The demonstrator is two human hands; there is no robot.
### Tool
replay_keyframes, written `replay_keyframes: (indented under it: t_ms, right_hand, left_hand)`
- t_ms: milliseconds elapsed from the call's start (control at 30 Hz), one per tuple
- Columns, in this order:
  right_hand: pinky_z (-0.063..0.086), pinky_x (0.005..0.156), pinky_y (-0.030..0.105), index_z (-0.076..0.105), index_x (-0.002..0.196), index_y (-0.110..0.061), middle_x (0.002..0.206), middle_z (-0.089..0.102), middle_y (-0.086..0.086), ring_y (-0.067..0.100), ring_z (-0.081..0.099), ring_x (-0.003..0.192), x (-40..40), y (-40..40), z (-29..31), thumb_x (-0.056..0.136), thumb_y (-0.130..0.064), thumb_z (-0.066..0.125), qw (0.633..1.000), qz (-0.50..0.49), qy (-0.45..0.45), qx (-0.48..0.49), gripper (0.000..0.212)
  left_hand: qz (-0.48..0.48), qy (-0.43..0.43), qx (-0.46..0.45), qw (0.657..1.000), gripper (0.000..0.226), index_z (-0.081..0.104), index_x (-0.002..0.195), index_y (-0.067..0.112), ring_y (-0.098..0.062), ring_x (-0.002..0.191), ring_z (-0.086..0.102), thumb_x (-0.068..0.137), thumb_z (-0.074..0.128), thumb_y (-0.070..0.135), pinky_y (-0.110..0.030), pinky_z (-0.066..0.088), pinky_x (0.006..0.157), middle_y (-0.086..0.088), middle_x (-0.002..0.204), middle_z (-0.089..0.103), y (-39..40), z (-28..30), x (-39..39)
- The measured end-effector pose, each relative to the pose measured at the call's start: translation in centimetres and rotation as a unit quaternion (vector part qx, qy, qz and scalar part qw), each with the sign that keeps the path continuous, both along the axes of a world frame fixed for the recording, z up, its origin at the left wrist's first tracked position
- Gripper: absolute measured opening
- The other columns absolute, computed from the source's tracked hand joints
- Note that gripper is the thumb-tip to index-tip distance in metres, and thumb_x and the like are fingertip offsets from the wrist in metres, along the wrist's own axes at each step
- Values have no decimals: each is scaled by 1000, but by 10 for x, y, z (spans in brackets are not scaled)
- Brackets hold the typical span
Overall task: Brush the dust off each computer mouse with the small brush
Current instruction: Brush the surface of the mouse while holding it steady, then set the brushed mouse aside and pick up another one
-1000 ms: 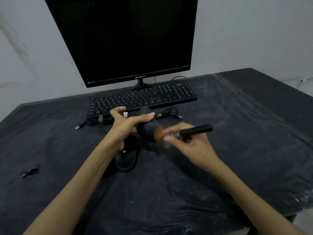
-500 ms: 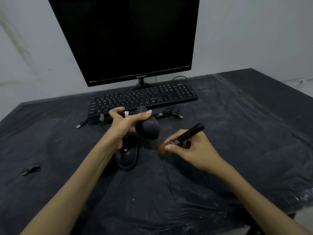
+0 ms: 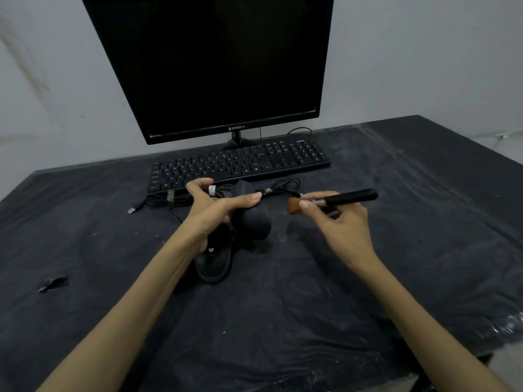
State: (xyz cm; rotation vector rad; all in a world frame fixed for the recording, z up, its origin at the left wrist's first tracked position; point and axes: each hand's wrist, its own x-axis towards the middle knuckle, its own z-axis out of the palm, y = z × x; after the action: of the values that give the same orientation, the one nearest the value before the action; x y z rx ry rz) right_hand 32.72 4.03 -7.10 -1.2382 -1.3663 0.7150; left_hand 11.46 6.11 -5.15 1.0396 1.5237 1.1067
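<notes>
My left hand (image 3: 210, 212) grips a black computer mouse (image 3: 254, 219) and holds it raised above the table, thumb across its top. My right hand (image 3: 343, 222) pinches a small brush (image 3: 343, 198) with a black handle. Its brown bristles (image 3: 294, 207) point left and hang a short gap to the right of the held mouse, not touching it. A second black mouse (image 3: 213, 261) lies flat on the table just below my left hand, partly hidden by my wrist.
A black keyboard (image 3: 240, 164) and a dark monitor (image 3: 215, 63) stand at the back. Bundled cables (image 3: 167, 200) with a USB plug (image 3: 131, 210) lie in front of the keyboard. The black table cover (image 3: 283, 321) has a torn spot (image 3: 52, 282) at the left.
The brush swept down off the held mouse, then rose again and now hangs level to the mouse's right. My left hand kept the mouse raised and nearly still.
</notes>
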Motion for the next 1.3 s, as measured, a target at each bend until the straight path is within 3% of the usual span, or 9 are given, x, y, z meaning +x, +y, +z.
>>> replay_keyframes:
  t_ms: [167, 333, 433, 500, 667, 767, 933, 1167, 1300]
  right_hand:
    - [52, 77, 21, 75, 88, -23, 87, 74, -6, 9, 67, 87, -14, -15, 5, 80, -21, 76, 987, 160, 18, -7, 8]
    - [47, 73, 16, 73, 85, -27, 87, 72, -10, 3, 66, 85, -7, -4, 4, 80, -17, 75, 999, 30, 22, 17, 12]
    - [48, 73, 15, 74, 88, -19, 88, 72, -6, 6, 66, 86, -11, -16, 8, 81, -14, 75, 992, 114, 26, 37, 9]
    - [47, 74, 14, 75, 89, -17, 88, 72, -6, 4, 66, 86, -16, -21, 3, 80, -15, 75, 983, 181, -37, 11, 9]
    - [46, 68, 11, 72, 82, -28, 84, 70, -11, -1, 63, 79, 4, -4, -5, 81, -17, 74, 999, -3, -50, 7, 11]
    - [44, 65, 9, 70, 78, -28, 78, 69, -9, -3, 60, 69, 15, 0, -1, 84, -23, 72, 1000, -27, -10, -8, 8]
    - [50, 58, 26, 70, 80, -17, 79, 74, 2, 11, 65, 69, 17, -1, -1, 88, -40, 63, 996, -3, -3, -86, 25]
    - [47, 50, 25, 66, 81, -14, 76, 72, 2, 7, 64, 63, 17, -12, -1, 95, -36, 53, 985, 59, -10, -160, 28]
    - [41, 49, 24, 67, 85, -19, 65, 69, -7, 4, 58, 54, 21, -16, 1, 92, -41, 56, 978, 97, -50, -179, 26]
  left_hand:
    - [-10, 5, -4, 1000, 101, 24, 118, 32, -22, 70, 67, 44, 92, 43, -33, 51, 68, -20, 135, 49, 2, -1, 1]
    - [-8, 20, -5, 1000, 97, 22, 120, 30, -16, 62, 65, 50, 88, 44, -27, 46, 61, -23, 139, 45, 3, 0, -1]
    - [-6, 15, -5, 1000, 88, 22, 121, 28, -17, 63, 65, 61, 86, 39, -28, 46, 62, -20, 131, 52, 6, 1, 0]
    - [-11, 8, -3, 1000, 92, 23, 121, 28, -17, 63, 66, 58, 88, 42, -29, 47, 63, -18, 130, 52, 7, 2, 2]
    - [-30, 42, 10, 999, 98, 21, 120, 30, -20, 75, 66, 51, 89, 48, -30, 48, 70, -13, 119, 57, 7, 7, 0]
    - [-65, 198, 6, 978, 106, 20, 113, 37, -25, 96, 63, 36, 86, 65, -41, 50, 89, -3, 101, 63, 4, 7, 3]
    - [-110, 404, 31, 907, 102, 21, 126, 30, -28, 97, 55, 52, 79, 69, -37, 45, 81, -1, 95, 56, -3, 5, 26]
    - [-185, 533, -54, 824, 123, 8, 146, 25, -31, 108, 60, 56, 76, 72, -37, 50, 81, -9, 117, 61, 7, 4, 44]
    - [-201, 500, -61, 840, 102, 12, 144, 26, -24, 82, 68, 70, 64, 73, -35, 54, 76, -10, 107, 65, 4, 12, 34]
